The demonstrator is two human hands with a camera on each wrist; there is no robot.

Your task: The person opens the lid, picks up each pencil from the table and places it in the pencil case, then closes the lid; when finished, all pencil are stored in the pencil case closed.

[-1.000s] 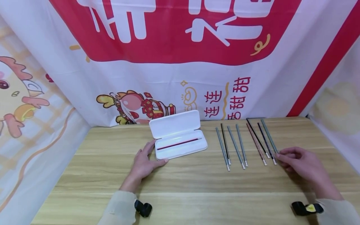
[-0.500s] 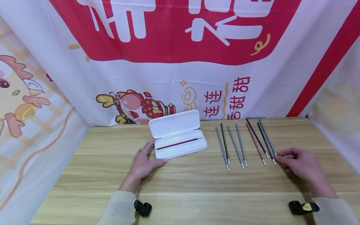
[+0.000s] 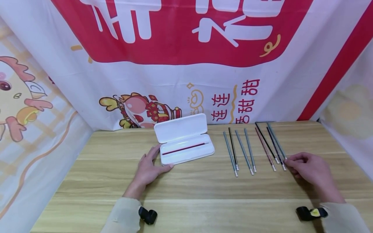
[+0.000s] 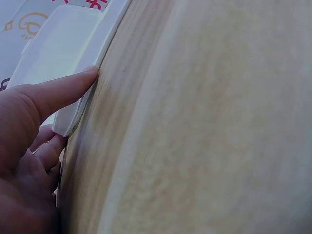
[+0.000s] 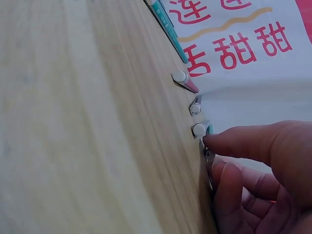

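Note:
An open white case (image 3: 187, 158) stands left of centre with its lid raised and one dark red pencil (image 3: 183, 148) inside. My left hand (image 3: 150, 170) holds its left front corner, thumb on the front edge and fingers at the side; the left wrist view shows the thumb against the case (image 4: 92, 46). At the right, my right hand (image 3: 310, 168) pinches the eraser end of the rightmost teal pencil (image 3: 276, 141). That pencil lies beside a dark patterned pencil (image 3: 274, 142). In the right wrist view, my right hand (image 5: 263, 180) has its thumb close by a white eraser (image 5: 199, 129).
Several more pencils lie in a loose row between the case and my right hand, among them a teal one (image 3: 230, 152), a black one (image 3: 233, 147) and a reddish one (image 3: 265, 147). A printed cloth (image 3: 175, 77) hangs behind the wooden table (image 3: 204, 200).
My right hand has shifted slightly left, and the far end of the rightmost teal pencil has swung left, closer to the dark patterned one. My left hand stays at the case.

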